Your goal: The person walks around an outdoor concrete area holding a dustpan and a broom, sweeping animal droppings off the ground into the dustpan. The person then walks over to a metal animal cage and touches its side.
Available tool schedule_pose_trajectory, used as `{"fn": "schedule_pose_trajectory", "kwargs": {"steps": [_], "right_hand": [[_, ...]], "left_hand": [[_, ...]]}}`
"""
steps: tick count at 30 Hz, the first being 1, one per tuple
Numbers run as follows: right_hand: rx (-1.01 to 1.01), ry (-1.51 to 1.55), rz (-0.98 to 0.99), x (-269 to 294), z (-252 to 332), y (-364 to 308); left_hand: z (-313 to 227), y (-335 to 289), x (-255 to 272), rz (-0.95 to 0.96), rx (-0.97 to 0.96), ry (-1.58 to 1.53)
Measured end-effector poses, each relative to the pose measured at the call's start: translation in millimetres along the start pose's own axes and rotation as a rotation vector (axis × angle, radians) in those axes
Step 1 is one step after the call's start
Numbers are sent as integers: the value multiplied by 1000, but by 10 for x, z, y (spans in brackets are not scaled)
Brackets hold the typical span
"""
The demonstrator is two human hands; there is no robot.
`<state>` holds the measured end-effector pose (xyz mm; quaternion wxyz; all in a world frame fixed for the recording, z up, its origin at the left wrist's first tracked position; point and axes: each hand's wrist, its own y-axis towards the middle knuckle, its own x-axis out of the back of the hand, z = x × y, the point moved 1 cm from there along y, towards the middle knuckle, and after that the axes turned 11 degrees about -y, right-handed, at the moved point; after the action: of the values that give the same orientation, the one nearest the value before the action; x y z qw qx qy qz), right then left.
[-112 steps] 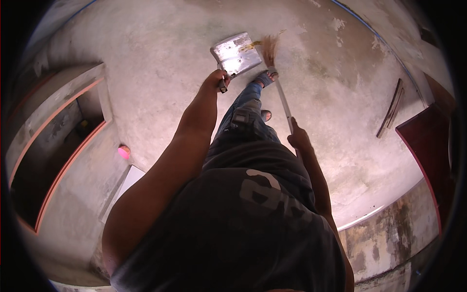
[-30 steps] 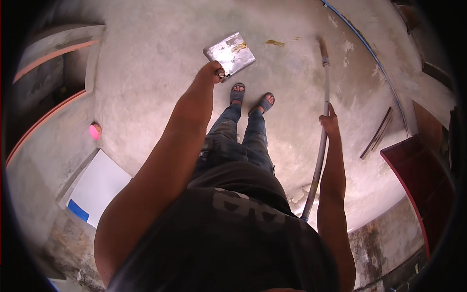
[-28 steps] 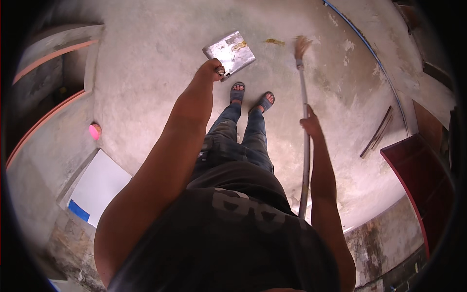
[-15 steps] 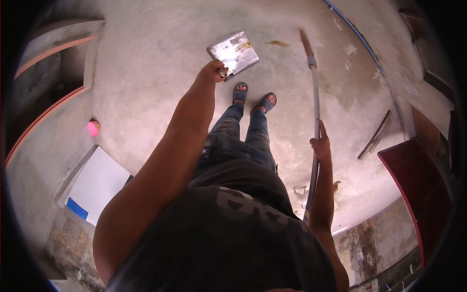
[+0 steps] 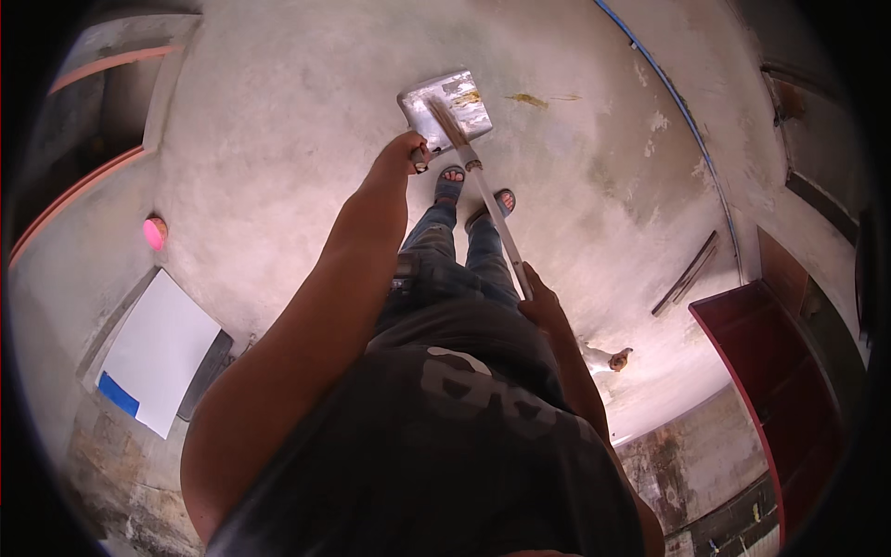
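Note:
My left hand (image 5: pixel 408 153) is closed round the handle of a shiny metal dustpan (image 5: pixel 475 113), which is held in front of my feet. Brownish residue marks the pan's right part. In my right hand (image 5: pixel 542 304) is the pale pole of a broom (image 5: pixel 498 223), which slants up and left across my right leg. The broom's bristles overlap the dustpan; whether they touch it I cannot tell. A yellow-brown smear (image 5: pixel 529 99) lies on the floor right of the pan.
A blue pipe or hose (image 5: pixel 676 82) runs along the right. Dark strips (image 5: pixel 685 274) lie near a dark red panel (image 5: pixel 770 371). A small animal (image 5: pixel 618 359) is behind me at right. A pink round object (image 5: pixel 155 233) and white board (image 5: pixel 167 348) are at left.
My right hand has swung the broom left, bringing its bristles from the floor at right over the dustpan. The dustpan has stayed nearly in place. The animal's head now shows more.

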<state>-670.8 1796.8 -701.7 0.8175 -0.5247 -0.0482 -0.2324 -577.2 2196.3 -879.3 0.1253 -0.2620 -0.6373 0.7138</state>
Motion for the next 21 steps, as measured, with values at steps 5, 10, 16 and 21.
{"fn": "schedule_pose_trajectory", "kwargs": {"steps": [5, 10, 16, 21], "right_hand": [[42, -129, -278, 544, -8, -390], [125, 552, -54, 1102, 171, -179], [110, 670, 76, 1754, 595, 558], [246, 31, -412, 2134, 1031, 1117]], "left_hand": [[66, -712, 366, 59, 168, -141], [234, -1308, 924, 187, -7, -253], [206, -1488, 1396, 105, -25, -222], [-177, -1546, 1316, 125, -110, -503]]}}
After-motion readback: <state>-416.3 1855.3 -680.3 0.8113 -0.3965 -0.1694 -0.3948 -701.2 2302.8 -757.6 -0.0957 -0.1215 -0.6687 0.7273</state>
